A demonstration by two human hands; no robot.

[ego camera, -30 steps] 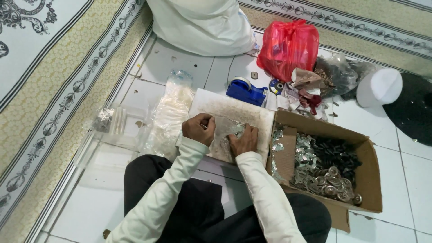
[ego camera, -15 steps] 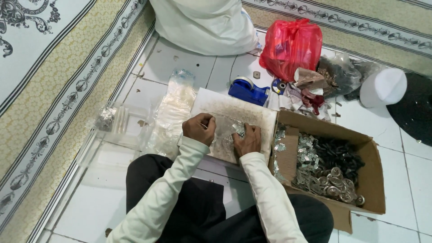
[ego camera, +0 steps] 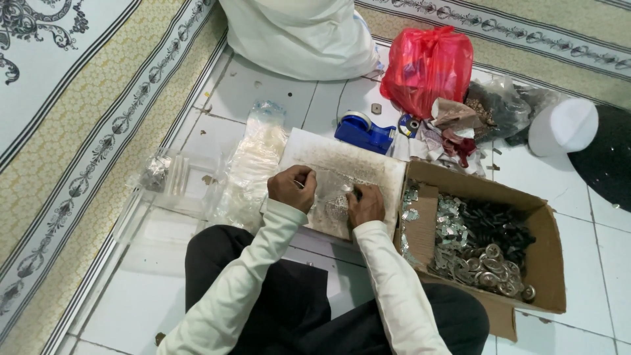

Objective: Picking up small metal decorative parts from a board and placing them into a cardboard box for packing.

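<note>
A white tiled floor edged by patterned carpet holds the work. Since a moment ago both hands have stayed on the pale board (ego camera: 342, 174), barely shifting. The left hand (ego camera: 291, 189) is curled shut on a clear plastic bag (ego camera: 328, 197); the right hand (ego camera: 365, 204) pinches its other edge. To the right, a cardboard box (ego camera: 545, 263) holds silvery metal pieces (ego camera: 483, 266). Farther off sits a red bag (ego camera: 427, 69).
</note>
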